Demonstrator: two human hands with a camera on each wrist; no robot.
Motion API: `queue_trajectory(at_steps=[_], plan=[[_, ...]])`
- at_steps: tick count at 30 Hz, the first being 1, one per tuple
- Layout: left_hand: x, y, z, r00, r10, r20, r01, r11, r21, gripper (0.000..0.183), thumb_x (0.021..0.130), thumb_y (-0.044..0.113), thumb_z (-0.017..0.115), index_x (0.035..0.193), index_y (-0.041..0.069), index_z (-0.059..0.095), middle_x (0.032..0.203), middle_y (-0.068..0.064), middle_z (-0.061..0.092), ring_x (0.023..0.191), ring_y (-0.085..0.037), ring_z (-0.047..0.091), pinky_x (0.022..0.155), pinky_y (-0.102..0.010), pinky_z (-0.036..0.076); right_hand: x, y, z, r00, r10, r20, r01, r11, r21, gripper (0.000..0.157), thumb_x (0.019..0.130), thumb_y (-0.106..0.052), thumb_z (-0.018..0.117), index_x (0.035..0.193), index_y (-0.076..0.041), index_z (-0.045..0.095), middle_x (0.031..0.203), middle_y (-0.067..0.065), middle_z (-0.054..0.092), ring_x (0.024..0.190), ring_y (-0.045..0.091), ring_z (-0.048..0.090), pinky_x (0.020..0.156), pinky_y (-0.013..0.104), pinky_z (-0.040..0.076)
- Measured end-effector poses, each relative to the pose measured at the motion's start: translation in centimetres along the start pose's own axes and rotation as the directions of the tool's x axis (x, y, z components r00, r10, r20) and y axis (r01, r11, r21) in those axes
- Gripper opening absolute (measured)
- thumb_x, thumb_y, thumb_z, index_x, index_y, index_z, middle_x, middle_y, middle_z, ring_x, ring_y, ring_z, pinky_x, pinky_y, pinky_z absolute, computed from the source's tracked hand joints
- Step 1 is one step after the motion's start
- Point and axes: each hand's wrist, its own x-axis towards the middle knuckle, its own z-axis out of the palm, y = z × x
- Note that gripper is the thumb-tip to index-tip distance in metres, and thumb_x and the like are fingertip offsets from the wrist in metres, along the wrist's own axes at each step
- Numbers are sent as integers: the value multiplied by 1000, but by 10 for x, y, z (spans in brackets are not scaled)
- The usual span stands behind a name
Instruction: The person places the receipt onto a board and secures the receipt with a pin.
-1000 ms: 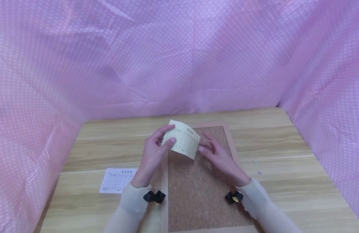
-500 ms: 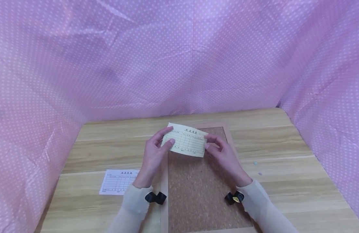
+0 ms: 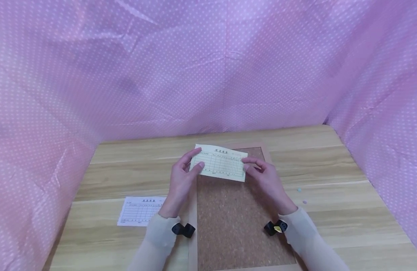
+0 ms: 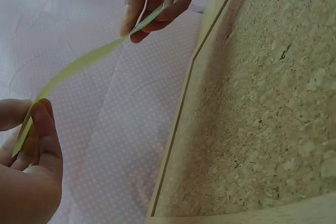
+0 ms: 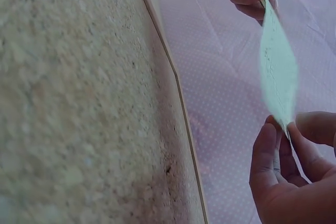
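Held up above the far part of a cork board [image 3: 242, 226] is a pale yellow printed form slip [image 3: 223, 163] with a ruled grid. My left hand [image 3: 181, 173] pinches its left end between thumb and fingers. The right hand [image 3: 266, 180] pinches the opposite end. In the left wrist view the slip [image 4: 79, 66] bends in a gentle curve between both hands. The right wrist view shows the slip [image 5: 278, 61] from near its edge, over the board [image 5: 79, 103]. A white form slip [image 3: 139, 210] of similar layout lies on the table left of the board, partly hidden by my left wrist.
Two small flat pieces, one greenish [image 3: 299, 189] and one purplish [image 3: 305, 202], lie on the wood-grain table [image 3: 340, 218] to the right. A pink dotted cloth [image 3: 208, 75] hangs behind and at both sides. The board has a light wooden frame [image 3: 193, 241].
My right hand has taken hold of the yellow slip's free right end. The slip has been drawn out wider and turned flatter to the head view, while the left hand kept its grip.
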Motion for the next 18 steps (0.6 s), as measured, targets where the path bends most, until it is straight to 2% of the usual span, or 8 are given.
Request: queue_trajectory(at_steps=[5,11,18], plan=[[2,-3,0,999,-40,30,41,999,-23,48,96,-1,67,143,4,59,152,-10,51,130,-27,60,99,-27,54,2,0,-6,1000,-1,0,1,1000,-11,36,104,-21,64,135,-3,66,139,15,62,116,19,64,96,29,54],[1,-6,0,996,-72,46,73,997,-29,46,99,2,66,144,7,59,150,-9,53,125,-26,63,96,-26,56,4,-2,-11,1000,17,-8,-17,999,-48,40,104,-29,65,136,-6,66,144,12,59,118,17,62,91,19,52],[2,-11,0,995,-93,22,91,994,64,42,99,10,68,141,10,63,143,-8,60,117,-25,66,93,-25,56,8,-2,-14,999,32,-27,-34,996,-77,40,103,-31,66,137,-10,66,143,9,60,112,17,61,89,29,52]])
